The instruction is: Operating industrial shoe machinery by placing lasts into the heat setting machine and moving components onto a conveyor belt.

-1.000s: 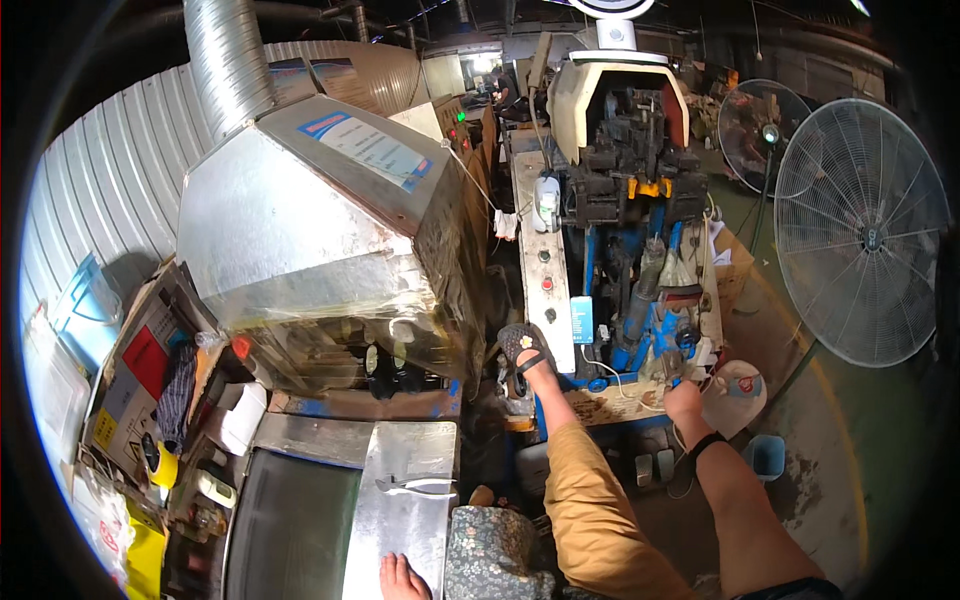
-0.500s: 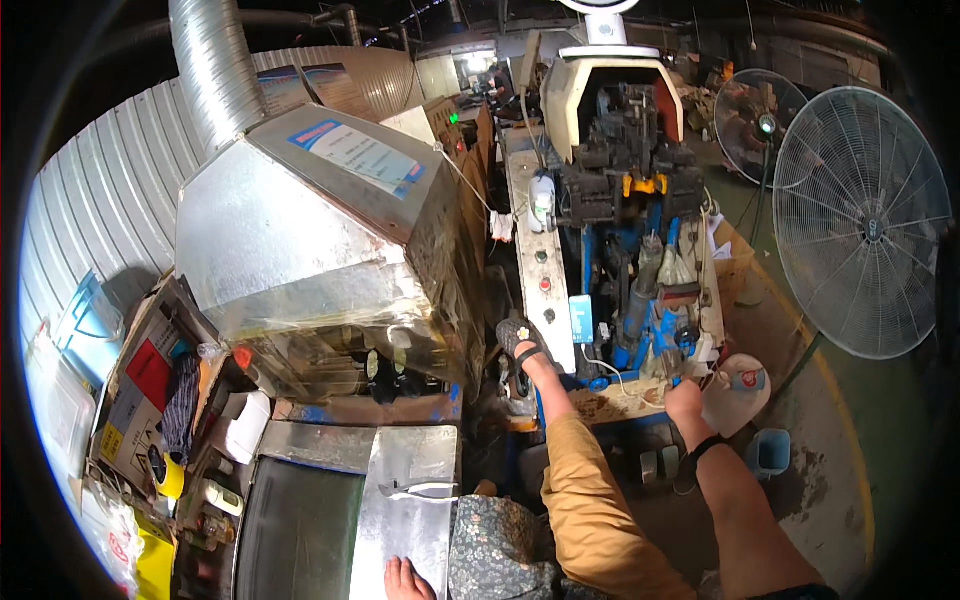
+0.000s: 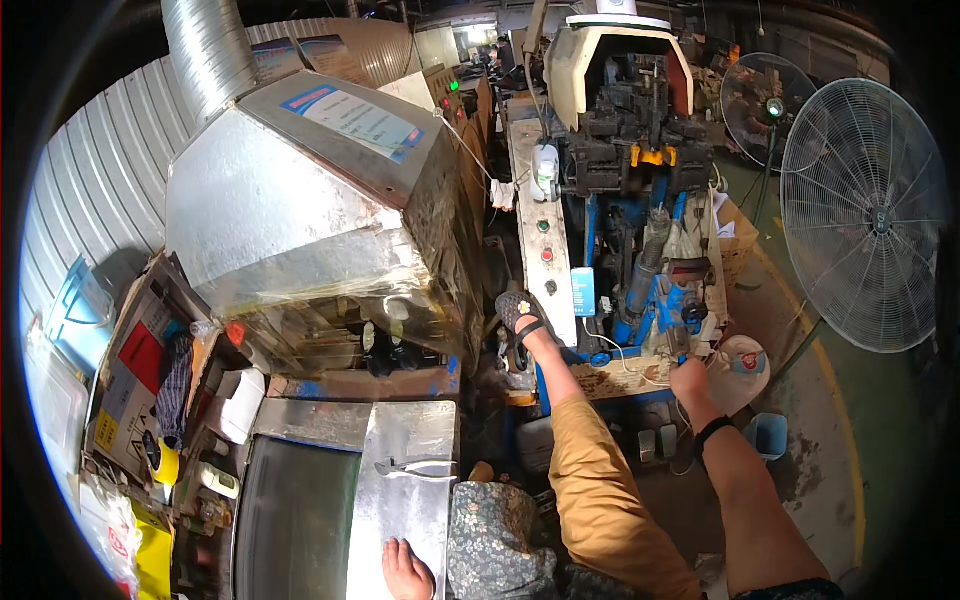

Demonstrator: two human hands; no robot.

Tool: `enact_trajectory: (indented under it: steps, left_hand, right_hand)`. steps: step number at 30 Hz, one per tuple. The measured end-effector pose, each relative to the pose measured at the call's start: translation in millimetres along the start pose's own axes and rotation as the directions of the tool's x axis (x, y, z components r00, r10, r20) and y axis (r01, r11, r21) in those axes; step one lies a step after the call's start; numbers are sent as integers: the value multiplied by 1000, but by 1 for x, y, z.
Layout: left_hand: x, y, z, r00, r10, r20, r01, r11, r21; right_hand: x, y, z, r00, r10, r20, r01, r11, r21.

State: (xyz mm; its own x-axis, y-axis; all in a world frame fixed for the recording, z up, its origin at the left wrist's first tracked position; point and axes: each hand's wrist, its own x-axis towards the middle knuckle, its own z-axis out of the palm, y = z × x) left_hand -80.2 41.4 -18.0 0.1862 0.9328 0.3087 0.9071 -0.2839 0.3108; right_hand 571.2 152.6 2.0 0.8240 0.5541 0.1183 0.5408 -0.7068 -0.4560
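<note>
My left hand lies flat, fingers stretched, on the bare metal plate beside the dark belt. Farther up that plate lies a pair of pliers with pale handles, apart from the hand. At the near right corner of the blue and black machine, my right hand is closed around a small part at its edge. The fingers hide most of that part. Between my arms one leg stretches forward, its dark clog resting by the machine's left side.
A metal hood with a duct rises on the left. Red and dark buttons sit along the machine's pale side panel. To the right stand a large fan, a white bucket and a blue bin. Cartons fill the left edge.
The whole view has shifted slightly. My left hand shows a little farther up the metal plate, still flat. The right hand stays closed at the same machine corner.
</note>
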Motion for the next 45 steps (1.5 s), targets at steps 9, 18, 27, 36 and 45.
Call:
enact_trajectory:
  steps: [9,18,27,36,45]
  left_hand:
    - [-19,-26,31,997,34,-68,-39,996,-84]
    - [-13,-18,27,995,11,-98,-20,996,-83]
    - [-10,-15,22,993,56,-108,-62,997,-49]
    - [1,10,2,999,-37,-20,37,999,-11]
    - [-14,-21,30,994,15,-112,-26,995,-95]
  right_hand:
    - [-9,-8,-17,996,15,82,-16,1000,8]
    - [-1,-5,-4,996,52,77,-55,998,30]
    - [-10,-7,-12,999,33,15,-34,997,65]
    - [-8,-12,-16,997,39,63,-40,999,11]
    - [-16,-16,-22,1000,25,17,-26,997,67]
